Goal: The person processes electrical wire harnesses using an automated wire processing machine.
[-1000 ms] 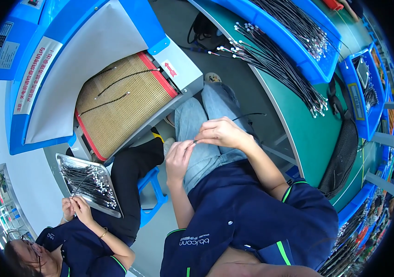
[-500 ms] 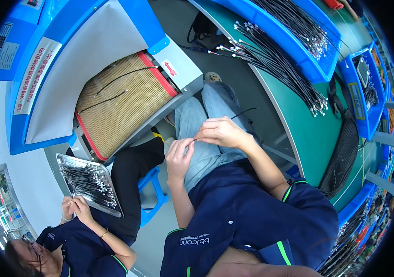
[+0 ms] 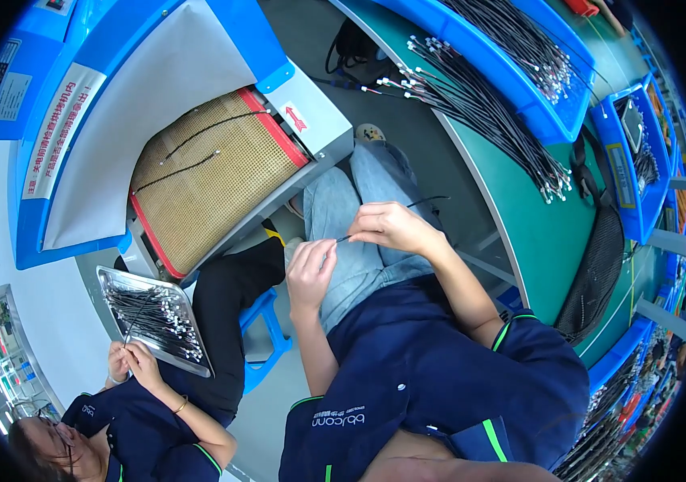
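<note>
L hand (image 3: pixel 311 269) & R hand (image 3: pixel 387 226), approx. mid-frame, both pinch the thin black cable (image 3: pixel 431 198), a short bit showing btwn them. I'd guess it's light, bendy, slightly springy, ends most fragile, so I'd grip along its length. Long axis slants up to the right; free tail points twd the green table (image 3: pixel 535 233), right of frame.

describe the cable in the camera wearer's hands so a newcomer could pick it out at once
Find the light blue jeans near the middle of the view. Over them, the wearer's left hand and right hand pinch a thin black cable, one end poking past the right hand. It is the only cable over the jeans; a whole bunch lies on the green table.
</note>
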`<state>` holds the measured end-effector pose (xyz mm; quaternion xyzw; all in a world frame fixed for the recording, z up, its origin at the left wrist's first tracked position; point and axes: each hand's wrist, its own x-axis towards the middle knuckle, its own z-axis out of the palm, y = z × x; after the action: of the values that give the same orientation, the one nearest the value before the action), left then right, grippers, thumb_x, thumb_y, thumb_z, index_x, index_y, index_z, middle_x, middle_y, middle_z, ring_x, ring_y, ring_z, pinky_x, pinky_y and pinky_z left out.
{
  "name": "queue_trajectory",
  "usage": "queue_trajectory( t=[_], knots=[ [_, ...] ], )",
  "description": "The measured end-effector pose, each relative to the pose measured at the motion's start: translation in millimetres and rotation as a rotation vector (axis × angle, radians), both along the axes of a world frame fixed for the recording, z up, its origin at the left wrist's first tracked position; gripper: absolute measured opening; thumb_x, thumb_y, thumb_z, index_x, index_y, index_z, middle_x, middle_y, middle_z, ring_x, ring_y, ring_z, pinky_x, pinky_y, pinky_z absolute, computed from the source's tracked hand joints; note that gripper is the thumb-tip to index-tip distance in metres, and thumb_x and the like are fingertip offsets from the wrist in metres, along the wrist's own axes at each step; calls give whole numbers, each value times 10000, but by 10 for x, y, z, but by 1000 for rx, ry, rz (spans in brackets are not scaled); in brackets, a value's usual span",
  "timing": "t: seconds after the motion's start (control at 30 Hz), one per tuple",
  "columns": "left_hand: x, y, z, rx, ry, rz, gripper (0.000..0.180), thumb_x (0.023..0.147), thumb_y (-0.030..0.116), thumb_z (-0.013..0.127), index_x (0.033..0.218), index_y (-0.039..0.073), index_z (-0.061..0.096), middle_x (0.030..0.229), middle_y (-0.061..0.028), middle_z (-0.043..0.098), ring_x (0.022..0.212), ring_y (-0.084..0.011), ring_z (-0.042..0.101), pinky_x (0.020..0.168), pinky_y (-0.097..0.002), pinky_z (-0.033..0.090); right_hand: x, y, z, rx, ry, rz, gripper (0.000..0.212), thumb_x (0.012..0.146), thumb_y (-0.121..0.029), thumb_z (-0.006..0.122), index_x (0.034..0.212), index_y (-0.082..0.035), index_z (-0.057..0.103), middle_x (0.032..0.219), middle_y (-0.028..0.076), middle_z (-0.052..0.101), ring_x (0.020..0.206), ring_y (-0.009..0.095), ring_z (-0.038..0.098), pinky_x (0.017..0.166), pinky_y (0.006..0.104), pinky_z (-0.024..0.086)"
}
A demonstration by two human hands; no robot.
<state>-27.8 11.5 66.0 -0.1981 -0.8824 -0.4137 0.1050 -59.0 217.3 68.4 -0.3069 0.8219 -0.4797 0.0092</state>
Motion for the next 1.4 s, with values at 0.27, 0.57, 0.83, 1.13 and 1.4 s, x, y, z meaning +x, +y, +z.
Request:
queue_trajectory(
  t=[0.27,0.57,0.83,1.13,1.4],
  knots=[
    [-11,-257,-68,-60,-45,78,121,737,-5,696,836,32,635,787,-83,645,703,-237,611,629,-334,492,-34,267,-1,50,-103,-70,193,799,-57,662,991,-65,683,895,72,620,834,227,617,738,322,502],
    [18,-310,-178,61,-247,171,143,784,17,695,915,11,638,853,-93,657,712,-198,620,638,-291,500,-50,384,12,130,-91,-221,102,785,-118,671,852,-51,634,769,73,610,760,249,604,677,343,493],
    [110,-203,-552,690,-488,441,239,855,8,643,1079,-18,567,904,-63,636,784,-98,606,706,-217,488,-81,284,13,144,-35,-234,98,776,-115,687,844,-58,644,775,66,634,738,237,618,665,330,501],
    [170,204,-586,1145,-777,285,260,910,73,590,1157,6,543,948,-77,639,770,-97,589,683,-223,483,-50,68,-8,126,-50,-171,112,767,-142,700,837,-66,656,749,64,633,709,237,615,640,338,496],
    [168,130,-698,1314,-732,426,201,929,117,580,1105,21,572,915,-58,631,785,-100,582,686,-228,491,-75,148,-72,194,-56,-195,105,780,-159,691,841,-77,665,761,60,640,739,230,615,668,336,499]
  ],
)
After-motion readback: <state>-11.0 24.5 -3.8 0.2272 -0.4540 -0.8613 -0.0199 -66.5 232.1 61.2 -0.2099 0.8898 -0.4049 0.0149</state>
